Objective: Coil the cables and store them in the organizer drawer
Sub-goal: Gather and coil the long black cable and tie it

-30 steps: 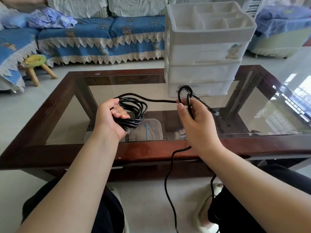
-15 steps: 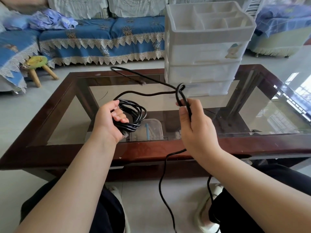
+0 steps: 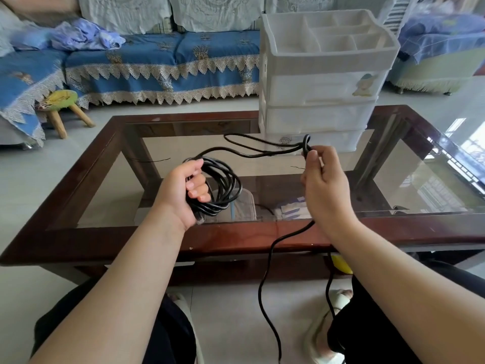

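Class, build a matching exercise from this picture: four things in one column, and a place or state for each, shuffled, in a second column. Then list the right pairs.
Things
1. left hand
2. right hand
3. white drawer organizer
4. small stool

Places or states
A. stands on the glass coffee table
B. grips the coiled black cable
C. on the floor beside the blue sofa
D. pinches a loop of the loose cable

Pairs: 1-B, 2-D, 3-A, 4-C

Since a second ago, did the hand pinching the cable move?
Yes. The right hand pinching the black cable drifted slightly right and away, toward the white organizer on the table.
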Demonstrator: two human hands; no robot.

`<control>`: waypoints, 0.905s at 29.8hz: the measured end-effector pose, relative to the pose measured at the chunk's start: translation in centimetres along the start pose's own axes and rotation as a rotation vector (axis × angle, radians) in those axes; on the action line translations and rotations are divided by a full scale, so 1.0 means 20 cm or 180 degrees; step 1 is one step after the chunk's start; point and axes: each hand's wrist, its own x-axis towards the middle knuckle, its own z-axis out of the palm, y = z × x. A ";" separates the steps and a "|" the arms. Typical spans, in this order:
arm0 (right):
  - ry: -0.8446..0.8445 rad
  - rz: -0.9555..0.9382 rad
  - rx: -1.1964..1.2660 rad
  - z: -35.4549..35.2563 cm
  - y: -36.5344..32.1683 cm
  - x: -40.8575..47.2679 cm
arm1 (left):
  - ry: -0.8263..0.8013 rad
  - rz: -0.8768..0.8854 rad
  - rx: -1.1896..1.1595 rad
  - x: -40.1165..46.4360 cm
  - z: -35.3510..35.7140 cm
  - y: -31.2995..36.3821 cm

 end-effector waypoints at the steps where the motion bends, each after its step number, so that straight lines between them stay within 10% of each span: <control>1: -0.0059 0.0228 0.0108 -0.01 0.02 0.04 | -0.0181 0.0087 -0.0028 -0.01 0.00 0.02; 6: -0.0861 0.1050 -0.0292 -0.09 0.06 0.22 | -0.1001 0.0294 -0.0102 -0.05 -0.04 0.12; 14: -0.3758 0.1454 -0.1101 -0.24 -0.01 0.26 | -0.1165 0.0315 -0.0231 -0.07 -0.05 0.12; 27: -0.2029 -0.0769 -0.2081 -0.04 0.04 0.13 | -0.0745 -0.0036 -0.0525 -0.04 -0.04 0.09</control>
